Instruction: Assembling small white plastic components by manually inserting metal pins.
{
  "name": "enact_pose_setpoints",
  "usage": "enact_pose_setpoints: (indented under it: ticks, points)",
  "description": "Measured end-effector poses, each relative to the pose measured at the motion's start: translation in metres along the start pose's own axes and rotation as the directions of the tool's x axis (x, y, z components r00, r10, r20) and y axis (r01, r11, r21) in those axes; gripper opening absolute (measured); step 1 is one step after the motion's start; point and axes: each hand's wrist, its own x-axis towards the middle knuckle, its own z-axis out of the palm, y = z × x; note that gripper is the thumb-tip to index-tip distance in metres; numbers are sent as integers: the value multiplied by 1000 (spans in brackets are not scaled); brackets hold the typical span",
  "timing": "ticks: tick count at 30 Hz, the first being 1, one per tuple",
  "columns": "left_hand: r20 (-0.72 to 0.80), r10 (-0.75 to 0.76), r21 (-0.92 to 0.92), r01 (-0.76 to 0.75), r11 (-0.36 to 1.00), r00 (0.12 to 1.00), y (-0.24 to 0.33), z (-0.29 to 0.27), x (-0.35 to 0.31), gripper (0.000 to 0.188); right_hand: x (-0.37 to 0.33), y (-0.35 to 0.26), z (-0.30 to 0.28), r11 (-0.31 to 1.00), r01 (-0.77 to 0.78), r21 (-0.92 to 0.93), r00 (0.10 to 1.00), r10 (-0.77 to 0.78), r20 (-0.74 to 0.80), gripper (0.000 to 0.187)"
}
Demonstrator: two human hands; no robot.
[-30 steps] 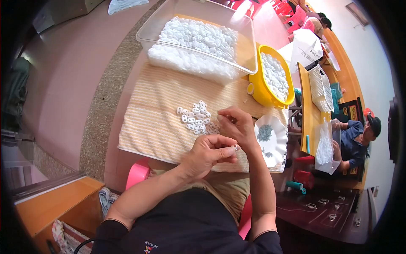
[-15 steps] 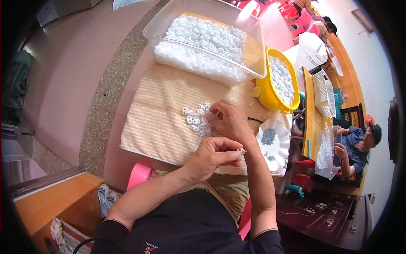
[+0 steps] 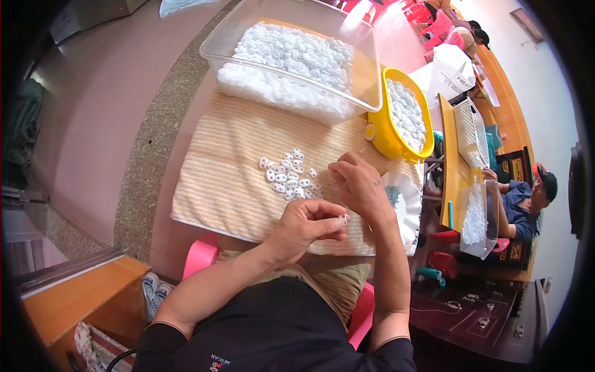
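Between the thumb and fingers of my left hand (image 3: 305, 224) is a small white plastic piece (image 3: 344, 219), its end poking out past the fingertips. My right hand (image 3: 361, 185) hovers over the cloth, fingers curled together; whatever they may hold is hidden. To its left lies a loose cluster of white two-hole plastic pieces (image 3: 287, 176), with one piece (image 3: 313, 172) a little apart. Partly behind my right wrist is a white fluted dish (image 3: 407, 214) holding tiny grey parts (image 3: 393, 194).
A striped towel (image 3: 217, 167) covers the table. Behind stands a clear bin (image 3: 291, 115) of white pieces, beside a yellow tub (image 3: 387, 139) of similar ones. At right, another person (image 3: 520, 201) sits by a clear box (image 3: 489, 239). A pink chair (image 3: 201, 255) is under me.
My right hand has drawn away from the cluster, rightward and toward the dish. The left hand has shifted slightly, keeping its piece. The other person's hand has moved up behind the box.
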Motion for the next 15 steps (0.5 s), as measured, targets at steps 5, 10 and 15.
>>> enact_pose_setpoints:
  ticks: [5,10,15]
  points:
    - [9,1,17,-1,1000,1000,-1,0,1,16,3,6,1,984,10,-177,995,8,101,18]
    - [21,19,-2,-19,1000,1000,-4,-3,2,16,7,12,9,989,-7,-148,997,18,73,18]
    - [0,17,-13,-17,1000,1000,-3,-3,3,16,3,7,4,990,-38,-136,994,51,93,18]
